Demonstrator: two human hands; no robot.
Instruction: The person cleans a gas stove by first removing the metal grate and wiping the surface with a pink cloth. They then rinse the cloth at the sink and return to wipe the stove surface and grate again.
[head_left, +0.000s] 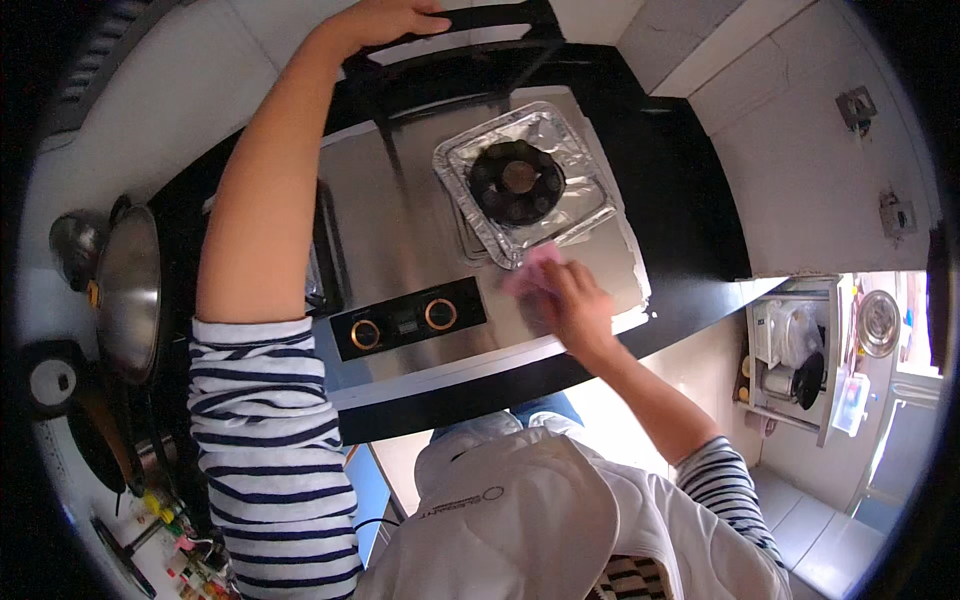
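My right hand (581, 311), slightly blurred, presses a pink cloth (534, 271) to the stainless-steel top of a gas cooktop (382, 240). Just beyond the cloth, a square aluminium foil liner (585, 176) surrounds the black burner (516, 182) and lies askew. At the far edge, my left hand (386, 21) grips a black pan support (480, 30), which appears raised towards the wall. A black control panel (409, 319) with two copper-ringed knobs is set into the front of the cooktop. My left forearm hides much of the left burner area.
A steel wok (131, 292), a ladle (79, 244) and a pan with a wooden handle (109, 427) are at the left. The black counter (686, 195) borders the cooktop. To the right, a shelf unit (821, 360) holds kitchenware.
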